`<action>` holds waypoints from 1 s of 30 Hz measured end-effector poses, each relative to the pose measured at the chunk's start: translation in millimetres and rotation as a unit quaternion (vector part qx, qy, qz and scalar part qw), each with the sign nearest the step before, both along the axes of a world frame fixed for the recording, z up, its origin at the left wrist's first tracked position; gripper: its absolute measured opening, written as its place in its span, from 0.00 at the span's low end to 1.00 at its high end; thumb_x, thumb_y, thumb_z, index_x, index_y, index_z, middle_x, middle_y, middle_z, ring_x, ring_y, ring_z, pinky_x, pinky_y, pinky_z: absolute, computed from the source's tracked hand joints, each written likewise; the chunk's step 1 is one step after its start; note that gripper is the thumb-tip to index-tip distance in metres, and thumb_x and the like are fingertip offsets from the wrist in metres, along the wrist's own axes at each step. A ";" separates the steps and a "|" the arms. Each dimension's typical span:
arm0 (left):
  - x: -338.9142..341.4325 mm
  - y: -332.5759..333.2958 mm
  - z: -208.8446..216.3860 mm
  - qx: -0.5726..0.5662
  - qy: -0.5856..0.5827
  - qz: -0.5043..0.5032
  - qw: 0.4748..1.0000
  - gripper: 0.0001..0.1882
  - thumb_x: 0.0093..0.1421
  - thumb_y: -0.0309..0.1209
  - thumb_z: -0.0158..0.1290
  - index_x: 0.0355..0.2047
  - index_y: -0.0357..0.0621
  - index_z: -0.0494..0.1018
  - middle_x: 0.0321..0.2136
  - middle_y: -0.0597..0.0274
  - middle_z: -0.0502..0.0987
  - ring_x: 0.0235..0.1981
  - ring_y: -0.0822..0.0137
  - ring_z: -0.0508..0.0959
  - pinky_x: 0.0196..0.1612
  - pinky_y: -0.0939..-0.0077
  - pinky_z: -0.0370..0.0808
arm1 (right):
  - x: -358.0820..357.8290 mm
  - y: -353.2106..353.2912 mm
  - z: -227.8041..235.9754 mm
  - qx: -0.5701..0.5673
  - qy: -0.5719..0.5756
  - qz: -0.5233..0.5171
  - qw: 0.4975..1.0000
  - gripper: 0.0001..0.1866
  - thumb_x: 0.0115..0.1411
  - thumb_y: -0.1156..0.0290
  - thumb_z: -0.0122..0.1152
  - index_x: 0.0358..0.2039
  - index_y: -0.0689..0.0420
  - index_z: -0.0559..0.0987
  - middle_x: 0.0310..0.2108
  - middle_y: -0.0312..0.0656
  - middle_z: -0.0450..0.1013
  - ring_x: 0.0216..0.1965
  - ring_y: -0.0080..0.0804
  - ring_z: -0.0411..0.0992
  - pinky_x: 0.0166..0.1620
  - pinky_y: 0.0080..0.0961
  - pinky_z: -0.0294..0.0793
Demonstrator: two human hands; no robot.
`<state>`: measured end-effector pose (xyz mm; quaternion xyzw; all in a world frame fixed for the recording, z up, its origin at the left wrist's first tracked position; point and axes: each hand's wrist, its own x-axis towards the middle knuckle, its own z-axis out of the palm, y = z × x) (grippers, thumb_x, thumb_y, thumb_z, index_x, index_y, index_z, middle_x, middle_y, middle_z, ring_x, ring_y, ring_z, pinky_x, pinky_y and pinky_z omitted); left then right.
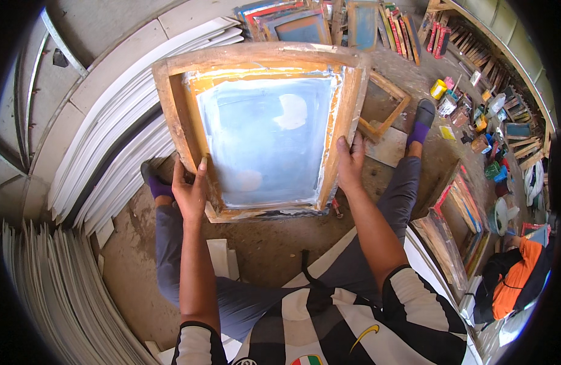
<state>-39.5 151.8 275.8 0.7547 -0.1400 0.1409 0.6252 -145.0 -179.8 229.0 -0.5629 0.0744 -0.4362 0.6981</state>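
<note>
Between my two hands is a wooden screen-printing frame (169, 97), held up in front of me over the floor. Its mesh (262, 143) looks pale blue, with whitish patches at the upper right and lower left, and white smears run along the inner wooden edges. My left hand (191, 190) grips the frame's left side low down, thumb on the inner face. On the right side, a little higher, my right hand (351, 163) is closed around the outer rail; part of its fingers is hidden behind the wood.
Stacked white sheets (119, 121) curve along the left, with more sheets (55, 292) at the lower left. A bare wooden frame (397, 115) lies beyond my right hand. Paint pots (439, 89) and bottles clutter the right. Several coloured frames (292, 27) lean at the back.
</note>
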 end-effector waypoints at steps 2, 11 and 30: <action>-1.3 -1.2 0.0 0.009 0.015 0.001 1.000 0.36 0.62 0.34 0.64 0.64 0.28 0.62 0.50 0.50 0.77 0.50 0.69 0.76 0.52 0.76 0.72 | -0.1 -1.5 -2.3 0.004 -0.001 -0.002 1.000 0.22 0.67 0.65 0.59 0.56 0.63 0.69 0.50 0.41 0.72 0.49 0.27 0.69 0.54 0.29 0.68; -11.1 6.9 -8.7 -0.087 -0.017 -0.038 0.995 0.31 0.62 0.28 0.62 0.62 0.30 0.64 0.51 0.55 0.76 0.49 0.71 0.75 0.53 0.78 0.70 | 1.9 -12.5 -8.6 -0.023 0.021 0.032 0.999 0.20 0.67 0.67 0.60 0.54 0.63 0.71 0.47 0.39 0.73 0.46 0.24 0.69 0.52 0.26 0.69; -36.4 26.0 -25.1 -0.125 -0.007 0.085 0.988 0.20 0.76 0.42 0.37 0.50 0.36 0.67 0.39 0.65 0.69 0.41 0.74 0.68 0.47 0.77 0.67 | 39.1 -14.1 18.6 -0.132 0.100 0.103 0.981 0.21 0.69 0.62 0.57 0.56 0.63 0.74 0.47 0.42 0.75 0.49 0.25 0.71 0.54 0.26 0.69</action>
